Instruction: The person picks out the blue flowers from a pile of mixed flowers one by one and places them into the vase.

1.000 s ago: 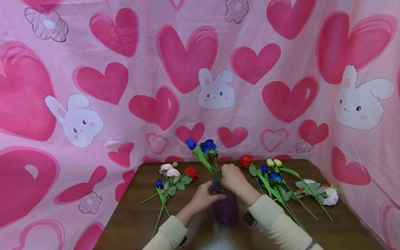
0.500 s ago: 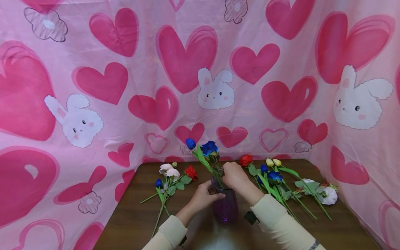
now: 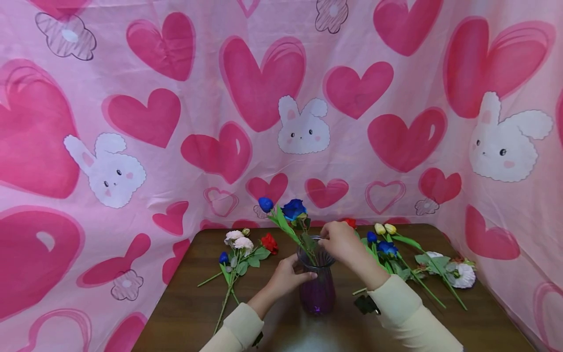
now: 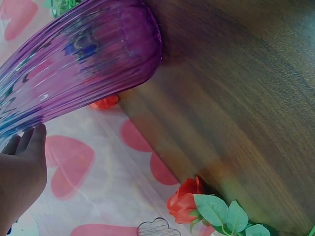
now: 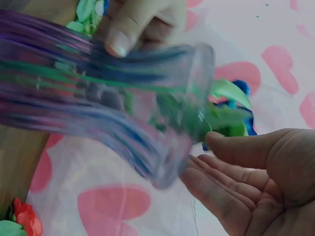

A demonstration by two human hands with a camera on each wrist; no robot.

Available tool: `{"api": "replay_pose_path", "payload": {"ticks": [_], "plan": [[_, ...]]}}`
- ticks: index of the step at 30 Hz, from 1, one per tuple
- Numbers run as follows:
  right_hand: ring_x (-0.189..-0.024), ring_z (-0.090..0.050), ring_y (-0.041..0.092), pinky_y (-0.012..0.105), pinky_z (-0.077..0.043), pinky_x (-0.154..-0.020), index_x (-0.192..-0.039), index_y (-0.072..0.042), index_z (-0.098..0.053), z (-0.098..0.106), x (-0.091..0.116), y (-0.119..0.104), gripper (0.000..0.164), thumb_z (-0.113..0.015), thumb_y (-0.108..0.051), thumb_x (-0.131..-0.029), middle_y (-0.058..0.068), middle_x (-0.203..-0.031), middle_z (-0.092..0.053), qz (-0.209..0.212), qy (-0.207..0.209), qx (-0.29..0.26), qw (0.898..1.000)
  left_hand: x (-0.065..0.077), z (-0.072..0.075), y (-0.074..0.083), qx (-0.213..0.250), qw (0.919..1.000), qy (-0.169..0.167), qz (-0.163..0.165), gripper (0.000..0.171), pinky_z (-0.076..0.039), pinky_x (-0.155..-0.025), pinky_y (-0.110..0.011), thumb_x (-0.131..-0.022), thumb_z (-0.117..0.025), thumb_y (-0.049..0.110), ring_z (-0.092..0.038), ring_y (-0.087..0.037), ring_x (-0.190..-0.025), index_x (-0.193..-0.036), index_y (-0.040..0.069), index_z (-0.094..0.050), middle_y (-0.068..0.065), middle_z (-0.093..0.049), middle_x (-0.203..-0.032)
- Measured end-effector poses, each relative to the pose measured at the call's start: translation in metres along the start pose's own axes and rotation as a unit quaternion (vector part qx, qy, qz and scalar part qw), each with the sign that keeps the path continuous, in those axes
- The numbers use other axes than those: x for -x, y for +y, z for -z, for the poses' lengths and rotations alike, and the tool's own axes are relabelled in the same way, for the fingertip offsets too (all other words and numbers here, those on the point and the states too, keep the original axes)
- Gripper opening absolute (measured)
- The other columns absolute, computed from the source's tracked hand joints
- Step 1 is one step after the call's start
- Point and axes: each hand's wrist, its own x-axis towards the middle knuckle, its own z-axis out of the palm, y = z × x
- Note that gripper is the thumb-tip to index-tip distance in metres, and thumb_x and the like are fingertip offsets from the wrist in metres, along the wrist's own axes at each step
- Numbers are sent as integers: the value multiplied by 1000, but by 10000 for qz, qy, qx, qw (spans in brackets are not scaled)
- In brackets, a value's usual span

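A clear-and-purple glass vase stands upright on the wooden table. My left hand grips it round the neck, thumb in front; its fingertips also show against the glass in the left wrist view. A blue rose and a blue tulip stand in the vase, leaning left, stems down inside the glass. Just past the right side of the rim is my right hand. In the right wrist view its fingers are loosely extended beside the rim, with the thumb tip close to a green leaf.
Left of the vase lie white flowers, a red rose and a blue tulip bud. To the right are yellow tulips, blue flowers and a white flower. A pink heart-print cloth hangs behind the table.
My right hand has come away from the stems, moving right and slightly up to the rim's edge. The blue tulip has tipped a little further left. My left hand stays on the vase.
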Motion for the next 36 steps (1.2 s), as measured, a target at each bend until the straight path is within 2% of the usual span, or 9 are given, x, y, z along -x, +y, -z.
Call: {"api": "replay_pose_path", "payload": {"ticks": [3, 5, 9, 13, 16, 20, 25, 32, 36], "plan": [[-79, -66, 23, 40, -57, -71, -96, -2, -70, 8, 4, 7, 18, -76, -17, -85, 6, -86, -70, 71, 302, -319, 9990, -1, 0, -1, -13, 10000, 1, 23, 50, -52, -89, -35, -82, -79, 27, -64, -16, -106, -126, 10, -62, -3, -67, -118], [-84, -67, 25, 43, -56, -75, -102, -2, -69, 11, 8, 14, 25, -75, -21, -87, 8, -92, -70, 268, 523, -521, 9969, -1, 0, -1, -13, 10000, 11, 23, 51, -52, -90, -37, -82, -79, 28, -64, -17, -107, -127, 11, -62, -3, -67, -118], [-95, -65, 29, 47, -54, -82, -113, -3, -66, 7, 15, 30, 39, -72, -33, -88, 11, -106, -69, 552, 751, -892, 9916, 0, 1, -2, 48, 10000, 50, 58, 52, -51, -91, -40, -83, -79, 29, -63, -19, -108, -128, 11, -61, -2, -67, -118], [-107, -61, 33, 49, -51, -89, -125, -3, -60, -6, 19, 45, 57, -72, -44, -87, 14, -120, -64, 537, 649, -1269, 9883, 1, 1, -3, 114, 9999, 77, 79, 53, -50, -92, -42, -83, -79, 29, -63, -19, -109, -129, 11, -61, -3, -66, -119], [-114, -58, 35, 50, -47, -94, -131, -2, -54, -17, 22, 54, 66, -73, -46, -85, 17, -127, -60, 503, 560, -1555, 9850, 2, 1, -5, 164, 9998, 94, 42, 52, -50, -93, -43, -83, -79, 28, -63, -19, -108, -128, 11, -61, -3, -66, -119], [-118, -55, 38, 52, -45, -96, -136, 0, -48, -29, 27, 59, 72, -77, -38, -83, 21, -131, -56, 543, 479, -1876, 9796, 3, -1, -7, 287, 9995, 105, -14, 49, -50, -93, -44, -83, -79, 25, -63, -19, -108, -127, 11, -62, -2, -67, -119], [-124, -50, 39, 52, -45, -97, -144, -1, -37, -43, 31, 63, 84, -82, -30, -79, 22, -139, -48, 398, 285, -2352, 9707, 3, -2, -9, 358, 9992, 132, -88, 47, -50, -93, -42, -83, -79, 21, -63, -20, -108, -125, 10, -63, -3, -67, -118], [-117, -55, 39, 45, -51, -90, -147, 0, -31, -62, 34, 69, 95, -85, -31, -75, 23, -136, -50, 168, 30, -2857, 9582, 3, -3, -13, 233, 9995, 109, -179, 50, -50, -93, -43, -83, -80, 23, -63, -21, -109, -127, 11, -61, -4, -66, -121], [-120, -54, 38, 43, -51, -91, -147, -1, -29, -66, 36, 70, 96, -86, -28, -75, 23, -137, -49, 173, -58, -3158, 9486, 3, -5, -16, 234, 9994, 101, -237, 51, -49, -94, -44, -82, -80, 23, -62, -21, -110, -128, 12, -60, -3, -66, -121]]}}
